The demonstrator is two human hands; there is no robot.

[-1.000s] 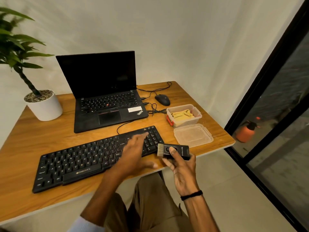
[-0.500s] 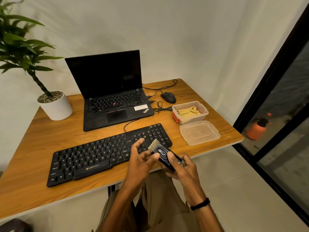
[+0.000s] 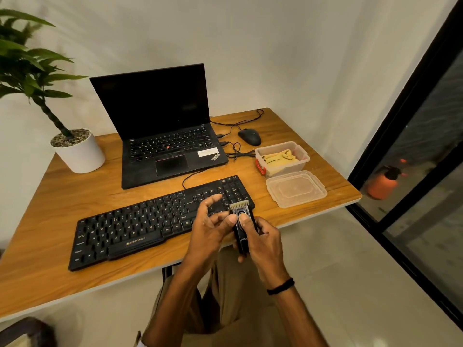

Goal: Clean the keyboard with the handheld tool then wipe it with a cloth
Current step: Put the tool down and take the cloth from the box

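Surface: wooden worktop (image 3: 50,221) by pale wall (image 3: 275,58); black keyboard (image 3: 140,226) near its front edge.
Right hand (image 3: 265,244): grips black bristle-tipped handheld tool (image 3: 239,209) above keyboard's right end.
Left hand (image 3: 210,229): fingers loosely spread, thumb touching tool.

The left hand (image 3: 210,229) and right hand (image 3: 263,240) are bare, and so are both forearms as far back as the view reaches. A thin black wristband (image 3: 280,286), like a cord or hair tie, circles the right wrist. Loose trousers (image 3: 225,311) of dull khaki-brown cloth cover the legs, creased over the thighs. At the bottom edge, by the left elbow, a sliver of pale sleeve (image 3: 140,343) shows.
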